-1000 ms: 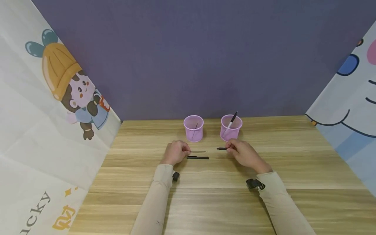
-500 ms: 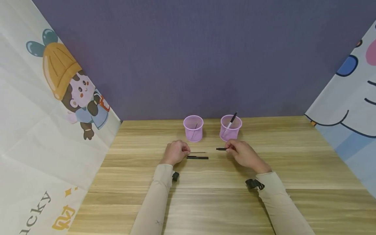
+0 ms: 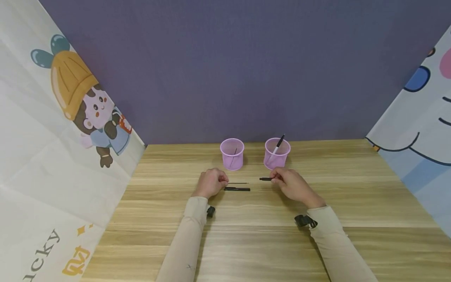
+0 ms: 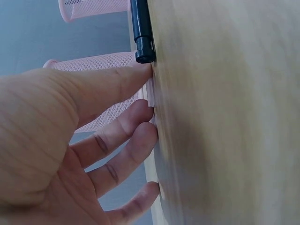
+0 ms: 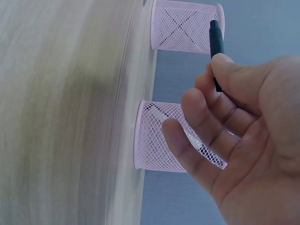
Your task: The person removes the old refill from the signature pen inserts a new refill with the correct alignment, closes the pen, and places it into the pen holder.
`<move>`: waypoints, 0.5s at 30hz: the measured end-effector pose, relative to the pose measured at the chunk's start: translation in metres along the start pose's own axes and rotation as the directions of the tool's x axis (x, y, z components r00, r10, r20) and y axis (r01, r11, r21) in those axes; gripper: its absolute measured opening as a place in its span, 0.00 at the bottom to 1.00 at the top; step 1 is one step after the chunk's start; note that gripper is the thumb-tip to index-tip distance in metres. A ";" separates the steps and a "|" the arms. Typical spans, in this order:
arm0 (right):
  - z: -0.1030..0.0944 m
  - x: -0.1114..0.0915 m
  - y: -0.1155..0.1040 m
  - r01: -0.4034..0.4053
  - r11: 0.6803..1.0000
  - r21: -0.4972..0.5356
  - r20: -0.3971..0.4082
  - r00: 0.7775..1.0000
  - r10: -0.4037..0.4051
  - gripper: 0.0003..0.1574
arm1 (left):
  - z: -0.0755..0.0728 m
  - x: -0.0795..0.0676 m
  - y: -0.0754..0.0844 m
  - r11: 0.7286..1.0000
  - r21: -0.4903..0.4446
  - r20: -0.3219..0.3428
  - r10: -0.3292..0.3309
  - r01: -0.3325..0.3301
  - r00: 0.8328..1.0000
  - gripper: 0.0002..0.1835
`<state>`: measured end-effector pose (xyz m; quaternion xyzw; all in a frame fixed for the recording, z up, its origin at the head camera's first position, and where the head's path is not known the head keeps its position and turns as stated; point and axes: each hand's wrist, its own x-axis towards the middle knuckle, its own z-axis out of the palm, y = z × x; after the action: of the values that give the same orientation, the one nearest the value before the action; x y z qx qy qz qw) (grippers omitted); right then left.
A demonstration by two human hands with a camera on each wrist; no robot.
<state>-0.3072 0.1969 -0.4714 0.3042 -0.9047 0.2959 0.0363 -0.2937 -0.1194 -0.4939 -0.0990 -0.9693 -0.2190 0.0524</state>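
Note:
In the head view my left hand (image 3: 210, 183) lies low on the table, its thumb and index finger pinching the end of a thin pen refill (image 3: 239, 183). A clear bit of the refill (image 4: 150, 93) shows between those fingers in the left wrist view. Just in front of it lies a black pen (image 3: 239, 189) with a clip. To the right, my right hand (image 3: 290, 184) pinches a short black pen part (image 5: 216, 40) with a ribbed end, held above the table. Its other fingers are loosely bent.
Two pink mesh cups stand behind the hands. The left cup (image 3: 233, 162) holds a thin dark stick. In the right cup (image 3: 276, 159) leans a white and black pen (image 3: 278, 145). A dark grey-blue panel (image 3: 246, 70) rises at the wooden table's (image 3: 246, 243) back edge.

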 end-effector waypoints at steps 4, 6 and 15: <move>0.000 0.000 0.001 0.001 1.000 0.000 0.000 1.000 -0.001 0.07 | -0.001 0.000 0.002 1.000 -0.009 0.008 -0.016 0.016 1.000 0.04; 0.000 0.000 0.001 -0.002 1.000 0.002 0.000 1.000 0.002 0.06 | -0.001 0.001 0.002 1.000 -0.017 0.007 -0.024 0.024 1.000 0.04; -0.001 0.000 0.000 -0.012 1.000 0.004 0.002 1.000 0.012 0.06 | -0.003 0.002 0.005 0.997 -0.073 -0.081 -0.019 0.013 0.996 0.02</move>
<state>-0.3073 0.1975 -0.4707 0.2991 -0.9060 0.2978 0.0331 -0.2940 -0.1166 -0.4887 -0.0838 -0.9585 -0.2583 0.0867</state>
